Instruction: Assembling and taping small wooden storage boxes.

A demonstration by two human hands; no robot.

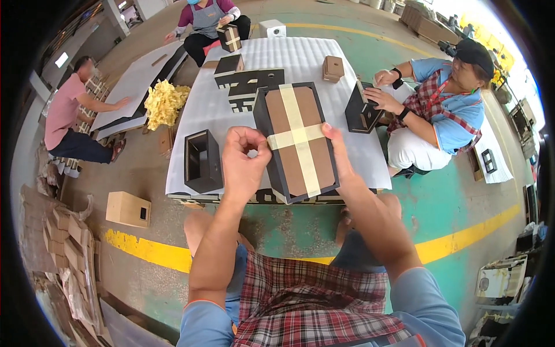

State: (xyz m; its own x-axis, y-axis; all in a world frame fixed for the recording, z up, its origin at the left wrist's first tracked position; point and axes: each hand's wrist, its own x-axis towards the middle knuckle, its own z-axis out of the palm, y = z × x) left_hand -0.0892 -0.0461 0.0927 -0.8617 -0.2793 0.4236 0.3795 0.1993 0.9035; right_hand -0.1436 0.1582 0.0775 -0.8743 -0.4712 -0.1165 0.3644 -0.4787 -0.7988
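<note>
Blk/brown rect. wood-look box [312,156], over near edge of white-sheeted table [369,155]; prob. stiff, hold sides. Gripped by R hand [343,160]; L hand [243,157] pinched, hold unclear.

Two cross-taped black boxes [296,141] and three co-workers [430,104] on my feed.
I count one such box at centre, one at the top; two tape strips [292,107] on the central one; one open black box [203,165] left of centre, one pale wooden box [126,209] at lower left, one yellow heap [166,104] at upper left, and the wearer's one left hand [243,162] and one right hand [340,153].
</note>
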